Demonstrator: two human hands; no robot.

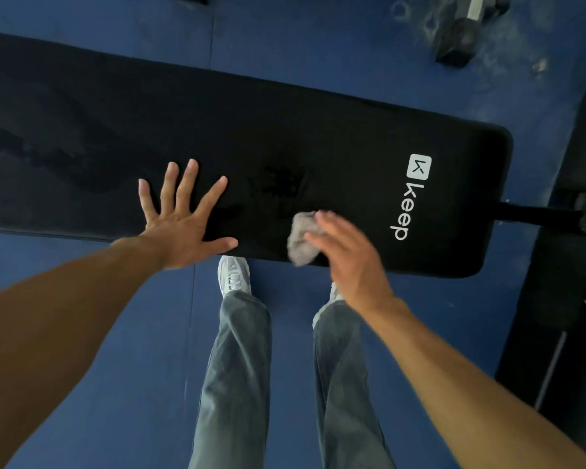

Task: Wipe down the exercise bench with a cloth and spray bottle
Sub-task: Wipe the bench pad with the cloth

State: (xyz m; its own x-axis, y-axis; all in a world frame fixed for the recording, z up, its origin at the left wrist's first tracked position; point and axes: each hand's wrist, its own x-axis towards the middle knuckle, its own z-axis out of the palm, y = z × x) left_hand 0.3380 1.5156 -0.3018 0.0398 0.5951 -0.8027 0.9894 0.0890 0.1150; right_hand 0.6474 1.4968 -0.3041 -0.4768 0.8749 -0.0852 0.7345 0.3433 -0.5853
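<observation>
The black padded exercise bench (285,130), printed with a white "keep" logo, runs across the view from left to right. Damp, darker streaks show on its left part and near its middle. My left hand (183,221) lies flat on the bench's near edge with its fingers spread. A crumpled grey cloth (300,242) sits on the near edge, right of the left hand. My right hand (345,255) presses on the cloth with fairly straight fingers and is blurred by motion.
Blue floor mats (132,350) surround the bench. My legs and a white shoe (234,275) stand against its near side. A dumbbell (460,38) lies on the floor at the far right. A black frame (555,299) stands at the bench's right end.
</observation>
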